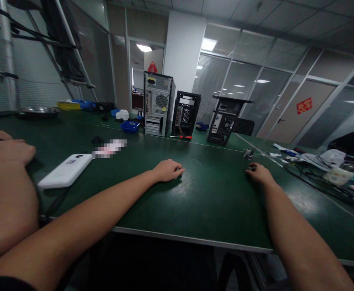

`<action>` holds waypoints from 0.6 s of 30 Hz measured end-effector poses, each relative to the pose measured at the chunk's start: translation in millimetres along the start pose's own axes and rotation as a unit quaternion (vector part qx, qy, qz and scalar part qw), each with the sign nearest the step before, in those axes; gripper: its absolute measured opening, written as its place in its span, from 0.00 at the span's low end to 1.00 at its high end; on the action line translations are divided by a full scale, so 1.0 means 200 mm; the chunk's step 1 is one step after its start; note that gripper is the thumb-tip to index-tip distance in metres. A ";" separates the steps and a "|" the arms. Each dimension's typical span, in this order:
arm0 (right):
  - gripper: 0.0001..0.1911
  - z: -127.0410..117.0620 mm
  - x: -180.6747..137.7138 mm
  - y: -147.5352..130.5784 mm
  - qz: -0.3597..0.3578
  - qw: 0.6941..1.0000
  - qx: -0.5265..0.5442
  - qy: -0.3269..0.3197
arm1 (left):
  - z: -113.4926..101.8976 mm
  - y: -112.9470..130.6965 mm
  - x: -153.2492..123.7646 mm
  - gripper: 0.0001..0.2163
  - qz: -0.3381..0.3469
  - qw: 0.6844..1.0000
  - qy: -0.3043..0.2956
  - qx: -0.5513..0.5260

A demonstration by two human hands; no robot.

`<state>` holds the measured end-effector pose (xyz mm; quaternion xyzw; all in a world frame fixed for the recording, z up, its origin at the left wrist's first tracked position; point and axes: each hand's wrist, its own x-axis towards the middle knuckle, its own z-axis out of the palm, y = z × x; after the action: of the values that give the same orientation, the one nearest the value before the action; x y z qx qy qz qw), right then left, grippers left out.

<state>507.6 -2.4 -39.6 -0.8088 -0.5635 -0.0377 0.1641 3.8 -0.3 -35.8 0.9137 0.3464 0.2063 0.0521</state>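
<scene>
My left hand rests on the green table, its fingers curled and pressed together; whatever they may hold is hidden. To the right, my right hand pinches a small dark metallic piece, too small to name, just above or on the tabletop. A few small metal parts lie right behind that hand. Farther back, a screwdriver with a red and black handle lies in front of the middle one of three computer cases, an open black case.
A tall computer case and a tilted black one flank the middle case. A white power bank lies near another person's arm at left. A blue tray stands behind. Tangled cables fill the right side.
</scene>
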 end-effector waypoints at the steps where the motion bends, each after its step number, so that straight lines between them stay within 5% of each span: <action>1: 0.26 0.01 -0.01 -0.02 -0.013 1.000 0.000 0.005 | 0.00 0.00 0.00 0.20 0.000 1.000 0.001 0.002; 8: 0.26 0.02 -0.08 -0.37 -0.172 0.985 0.033 -0.011 | -0.01 -0.01 0.00 0.20 0.006 1.000 0.000 0.004; 14: 0.26 0.00 -0.33 -0.86 -0.389 0.917 0.082 -0.040 | -0.01 0.02 0.00 0.20 -0.007 1.000 -0.005 0.003; 18: 0.23 0.00 -0.49 -1.08 -0.482 0.868 0.109 -0.041 | -0.02 0.04 0.00 0.21 -0.007 1.000 -0.007 -0.006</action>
<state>273.3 -24.5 -15.5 -0.4142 -0.8901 -0.0177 0.1893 6.3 -7.0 -30.6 0.9123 0.3512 0.2015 0.0609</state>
